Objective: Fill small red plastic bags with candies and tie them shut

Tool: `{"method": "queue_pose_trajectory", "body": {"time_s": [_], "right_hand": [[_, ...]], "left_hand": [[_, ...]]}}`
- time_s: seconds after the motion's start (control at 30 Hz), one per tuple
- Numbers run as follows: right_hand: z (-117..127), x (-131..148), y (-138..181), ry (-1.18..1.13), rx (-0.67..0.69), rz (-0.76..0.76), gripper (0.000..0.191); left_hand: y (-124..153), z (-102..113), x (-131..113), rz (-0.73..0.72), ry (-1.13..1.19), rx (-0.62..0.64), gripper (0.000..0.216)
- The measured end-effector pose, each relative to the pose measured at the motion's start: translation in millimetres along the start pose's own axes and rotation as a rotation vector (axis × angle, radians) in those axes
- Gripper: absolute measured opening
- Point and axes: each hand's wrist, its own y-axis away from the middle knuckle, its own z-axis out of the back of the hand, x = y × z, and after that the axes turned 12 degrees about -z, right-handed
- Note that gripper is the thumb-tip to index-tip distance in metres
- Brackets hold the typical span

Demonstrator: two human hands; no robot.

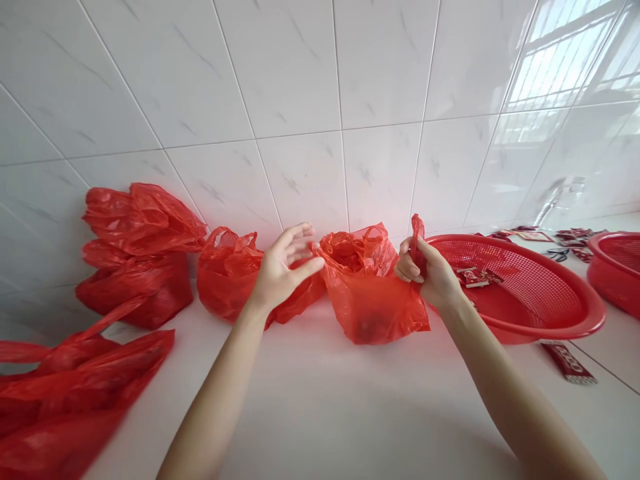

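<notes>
A red plastic bag (373, 303) stands on the white counter against the tiled wall, with something dark inside. My right hand (425, 270) is closed in a pinch on the bag's right handle, which sticks up above my fingers. My left hand (285, 267) has its fingers spread at the bag's left rim, with the thumb touching the plastic. A second filled red bag (230, 273) sits just behind and left of my left hand.
More red bags are piled at the far left (137, 257), and flat red bags (70, 393) lie at the left front. A red mesh basket (530, 293) holding small red packets stands right of the bag, another basket (617, 267) beyond it. One red packet (567, 362) lies on the counter.
</notes>
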Motion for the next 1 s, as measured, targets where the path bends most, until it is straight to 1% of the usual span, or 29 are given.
{"method": "queue_pose_trajectory", "body": {"time_s": [0.1,0.17,0.23,0.3,0.33,0.4,0.47,0.53,0.6,0.7,0.77,0.83,0.93,1.0], "right_hand": [[-0.1,-1.3,-1.5,-0.008,0.01,-0.012,0.036],[-0.5,-0.5,-1.2,-0.014,0.011,-0.019,0.036],[-0.8,1.0,-0.6,-0.013,0.003,-0.026,0.035],[-1.1,2.2,0.0,-0.004,-0.003,-0.029,0.035],[-1.2,2.6,0.3,0.001,-0.003,-0.026,0.035],[-1.1,3.3,0.8,0.017,0.007,-0.015,0.037],[-0.3,4.7,1.7,0.042,0.012,-0.002,0.038],[1.4,7.6,3.2,0.072,0.004,0.009,0.039],[3.9,12.0,4.9,0.086,-0.015,0.026,0.039],[6.6,18.6,6.6,0.081,-0.065,0.049,0.039],[6.8,20.5,6.9,0.09,-0.096,0.049,0.041],[5.8,19.3,6.7,0.097,-0.093,0.036,0.04],[2.5,14.0,6.2,0.055,-0.04,0.005,0.035],[-0.7,10.5,6.6,0.02,-0.003,-0.012,0.032]], "left_hand": [[17.8,-6.9,22.6,0.162,0.032,0.062,0.092],[26.6,-14.1,33.1,0.256,0.076,0.085,0.101],[30.8,-23.3,38.7,0.307,0.14,0.138,0.098],[30.6,-33.8,40.6,0.334,0.193,0.199,0.087],[29.2,-39.0,40.9,0.344,0.203,0.21,0.082],[24.7,-47.6,41.6,0.356,0.192,0.166,0.074],[19.0,-51.9,42.7,0.361,0.159,0.11,0.066],[12.8,-50.0,43.5,0.334,0.146,0.1,0.056],[6.7,-42.7,42.7,0.265,0.154,0.079,0.048],[-1.0,-27.6,37.8,0.169,0.162,-0.047,0.042],[-4.4,-19.5,32.8,0.156,0.16,-0.089,0.04],[-6.2,-15.3,26.8,0.165,0.164,-0.08,0.039],[-6.0,-15.1,16.9,0.18,0.15,-0.055,0.04],[-5.3,-16.6,10.6,0.157,0.112,-0.015,0.04]]}}
